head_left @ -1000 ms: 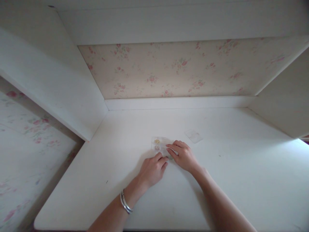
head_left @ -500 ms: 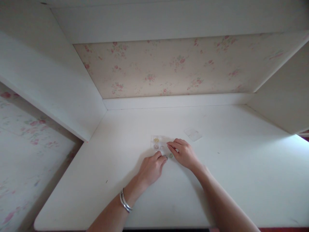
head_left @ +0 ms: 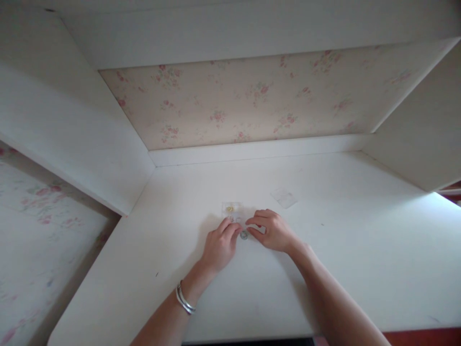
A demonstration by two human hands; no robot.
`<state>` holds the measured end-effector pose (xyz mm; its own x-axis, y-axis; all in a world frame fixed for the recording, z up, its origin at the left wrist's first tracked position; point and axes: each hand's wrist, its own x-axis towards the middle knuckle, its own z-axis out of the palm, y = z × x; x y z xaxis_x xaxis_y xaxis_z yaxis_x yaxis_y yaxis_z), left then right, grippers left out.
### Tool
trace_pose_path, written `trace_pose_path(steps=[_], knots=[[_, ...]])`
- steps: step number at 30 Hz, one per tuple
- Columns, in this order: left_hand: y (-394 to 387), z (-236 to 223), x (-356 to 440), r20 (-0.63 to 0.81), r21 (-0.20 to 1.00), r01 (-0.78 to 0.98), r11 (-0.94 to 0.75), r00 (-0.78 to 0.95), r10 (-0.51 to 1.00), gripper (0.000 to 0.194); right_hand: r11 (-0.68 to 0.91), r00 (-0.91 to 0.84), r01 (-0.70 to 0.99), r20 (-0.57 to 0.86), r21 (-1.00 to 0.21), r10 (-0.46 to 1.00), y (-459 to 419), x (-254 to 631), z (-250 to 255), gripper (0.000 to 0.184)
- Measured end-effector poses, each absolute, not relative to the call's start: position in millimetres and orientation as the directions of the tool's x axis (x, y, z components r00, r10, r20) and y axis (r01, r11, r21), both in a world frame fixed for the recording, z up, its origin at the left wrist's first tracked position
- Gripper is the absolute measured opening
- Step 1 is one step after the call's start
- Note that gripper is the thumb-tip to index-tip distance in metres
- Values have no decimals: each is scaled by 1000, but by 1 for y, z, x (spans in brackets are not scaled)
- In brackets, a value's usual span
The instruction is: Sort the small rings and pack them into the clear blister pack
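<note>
A small clear plastic packet (head_left: 231, 210) with tiny round pieces in it lies on the white desk (head_left: 324, 269). My left hand (head_left: 218, 245), with a silver bracelet at the wrist, rests on the packet's near edge with its fingers curled together. My right hand (head_left: 272, 231) lies just to the right, thumb and forefinger pinched near a small greenish round piece (head_left: 244, 235) lying on the desk between both hands. Whether either hand grips anything is hidden by the fingers.
A second clear plastic piece (head_left: 284, 197) lies on the desk behind and to the right of my hands. White side panels and a floral back wall (head_left: 252, 101) box in the desk. The desk's front edge runs along the bottom.
My left hand has slid forward onto the packet. The right hand's fingers have curled into a pinch. The small round piece now lies in the open between the hands.
</note>
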<state>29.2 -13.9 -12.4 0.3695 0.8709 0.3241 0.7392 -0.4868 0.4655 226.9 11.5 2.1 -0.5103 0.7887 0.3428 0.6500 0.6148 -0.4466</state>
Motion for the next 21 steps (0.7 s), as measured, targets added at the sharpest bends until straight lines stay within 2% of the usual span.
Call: trace_pose_path(steps=[8,16,21], knots=[[0,-7,42,318,415,813,-408,291,903,21,633,-620,668,179,-391,764,5,224,5,16],[-8,-4,30,365,445,804,-394,238,900,22,657,-657,687,119,-310,744,5,222,5,13],[-11,-3,21,350,436,813,-385,241,905,23,665,-670,671,116,-329,733,5,219,3,18]])
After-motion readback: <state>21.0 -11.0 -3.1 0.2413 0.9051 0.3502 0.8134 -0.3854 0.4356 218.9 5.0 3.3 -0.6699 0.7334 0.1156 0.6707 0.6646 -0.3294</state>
